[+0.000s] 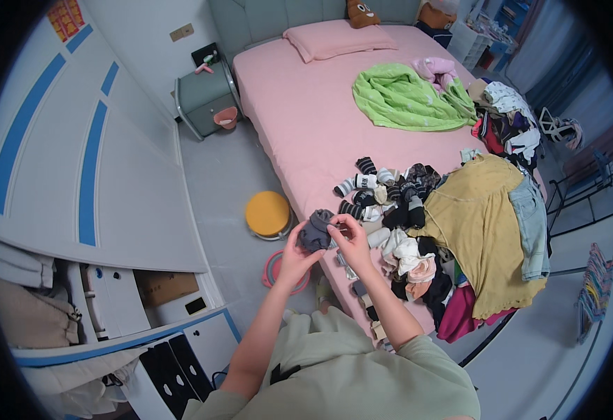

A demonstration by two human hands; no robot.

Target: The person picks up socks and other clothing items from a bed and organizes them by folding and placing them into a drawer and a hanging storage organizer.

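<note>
Both my hands hold a dark grey bundle of cloth (314,234) above the near left edge of the bed. Its exact kind of garment cannot be made out. My left hand (297,259) cups it from the left and below. At its right side, the fingers of my right hand (352,242) pinch the fabric. Just beyond lie striped and dark socks (366,183) in a loose heap. Crumpled white garments (403,250) sit to the right of my right hand, with a yellow dress (476,231) spread out farther right.
The pink bed (285,126) carries a green blanket (404,98) and another clothes pile (509,119). On the floor to the left stand a yellow-topped stool (267,213) and a pink-rimmed basin (273,269). A white wardrobe (131,175) fills the left side; a grey nightstand (205,91) is beyond.
</note>
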